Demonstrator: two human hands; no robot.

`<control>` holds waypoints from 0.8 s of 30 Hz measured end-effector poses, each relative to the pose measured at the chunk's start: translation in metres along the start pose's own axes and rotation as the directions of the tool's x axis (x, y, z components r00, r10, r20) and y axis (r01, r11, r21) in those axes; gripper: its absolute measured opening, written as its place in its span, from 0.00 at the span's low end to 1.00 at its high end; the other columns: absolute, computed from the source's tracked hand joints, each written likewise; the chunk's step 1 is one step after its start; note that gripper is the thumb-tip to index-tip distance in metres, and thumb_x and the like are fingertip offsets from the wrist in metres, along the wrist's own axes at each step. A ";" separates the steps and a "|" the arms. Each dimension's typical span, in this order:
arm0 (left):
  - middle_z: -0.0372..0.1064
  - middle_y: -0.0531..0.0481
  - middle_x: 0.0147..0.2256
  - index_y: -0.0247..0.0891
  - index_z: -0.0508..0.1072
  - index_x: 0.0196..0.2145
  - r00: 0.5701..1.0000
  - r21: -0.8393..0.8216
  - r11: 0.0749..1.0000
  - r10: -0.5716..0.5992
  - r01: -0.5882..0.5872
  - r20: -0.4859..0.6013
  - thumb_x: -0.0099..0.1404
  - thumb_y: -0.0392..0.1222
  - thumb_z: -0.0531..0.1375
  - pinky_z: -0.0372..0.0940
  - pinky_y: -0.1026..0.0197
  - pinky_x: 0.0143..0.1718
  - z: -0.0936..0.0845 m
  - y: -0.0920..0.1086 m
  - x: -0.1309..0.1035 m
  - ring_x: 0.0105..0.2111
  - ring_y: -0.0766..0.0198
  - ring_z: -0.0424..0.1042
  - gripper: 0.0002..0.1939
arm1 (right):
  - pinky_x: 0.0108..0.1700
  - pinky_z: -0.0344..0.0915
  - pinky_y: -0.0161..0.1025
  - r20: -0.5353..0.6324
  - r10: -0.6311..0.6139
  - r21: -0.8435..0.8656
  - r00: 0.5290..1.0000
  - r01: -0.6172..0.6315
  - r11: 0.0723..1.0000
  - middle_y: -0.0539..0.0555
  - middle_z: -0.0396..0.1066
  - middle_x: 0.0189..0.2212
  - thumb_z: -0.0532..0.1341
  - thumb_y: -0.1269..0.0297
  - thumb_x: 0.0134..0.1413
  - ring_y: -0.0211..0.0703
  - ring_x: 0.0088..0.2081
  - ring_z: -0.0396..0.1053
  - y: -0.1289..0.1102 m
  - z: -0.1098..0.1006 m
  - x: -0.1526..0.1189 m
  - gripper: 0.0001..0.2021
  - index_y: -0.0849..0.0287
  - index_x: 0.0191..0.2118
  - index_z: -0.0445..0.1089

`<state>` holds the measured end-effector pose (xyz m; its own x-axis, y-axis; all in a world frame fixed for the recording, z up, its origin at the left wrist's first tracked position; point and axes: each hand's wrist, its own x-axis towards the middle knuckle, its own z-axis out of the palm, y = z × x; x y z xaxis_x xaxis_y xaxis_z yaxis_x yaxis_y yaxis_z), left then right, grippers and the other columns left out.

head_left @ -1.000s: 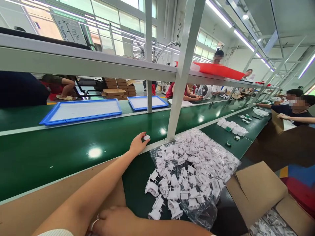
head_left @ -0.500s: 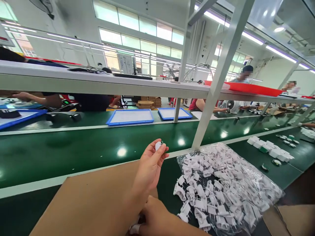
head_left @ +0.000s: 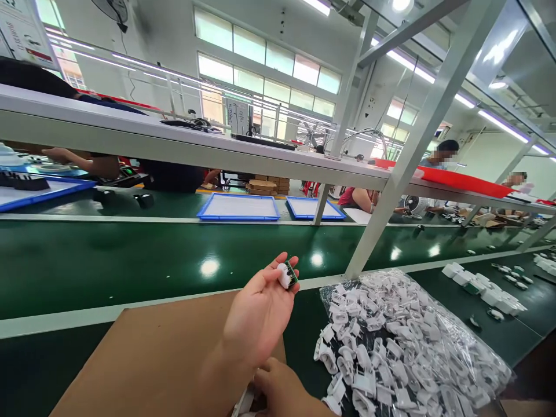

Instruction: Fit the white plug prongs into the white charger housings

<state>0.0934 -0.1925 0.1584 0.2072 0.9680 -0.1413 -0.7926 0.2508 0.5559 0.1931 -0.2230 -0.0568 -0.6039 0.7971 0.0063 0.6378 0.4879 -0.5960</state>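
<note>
My left hand (head_left: 263, 315) is raised over the bench, palm turned up. Its fingertips close on a small green circuit board (head_left: 292, 276) with a round white piece (head_left: 284, 274) on one side. Below it, at the bottom edge, my right hand (head_left: 284, 388) is closed on a white plastic part (head_left: 245, 401), mostly hidden behind the left forearm and cut off by the frame. To the right lies a clear plastic bag (head_left: 469, 347) heaped with white plastic housings (head_left: 369, 347). A brown cardboard sheet (head_left: 165, 347) is under and left of my left forearm.
A green conveyor belt (head_left: 130, 260) runs across beyond the bench. Blue-rimmed trays (head_left: 238, 219) stand past it. A slanted metal post (head_left: 403, 168) rises behind the bag and meets a long shelf (head_left: 269, 165). White blocks (head_left: 486, 288) and small boards lie far right. Other people sit across the line.
My left hand has rolled palm up, turning the circuit board so its green side shows. My right hand has shifted slightly down and right. The camera view has tilted a little.
</note>
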 end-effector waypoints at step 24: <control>0.78 0.51 0.41 0.45 0.74 0.40 0.869 0.098 0.886 0.414 -0.453 0.272 0.55 0.43 0.74 0.71 0.50 0.57 0.010 -0.024 -0.007 0.49 0.55 0.77 0.17 | 0.44 0.69 0.40 -0.021 -0.030 0.007 0.999 0.030 1.000 0.55 0.76 0.45 0.74 0.62 0.34 0.53 0.45 0.73 -0.010 -0.013 0.003 0.23 0.53 0.42 0.76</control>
<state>0.1165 -0.2056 0.1547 0.0080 0.9439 0.3300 -0.7403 -0.2163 0.6366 0.1908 -0.2207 -0.0407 -0.6121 0.7897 0.0412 0.6162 0.5090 -0.6011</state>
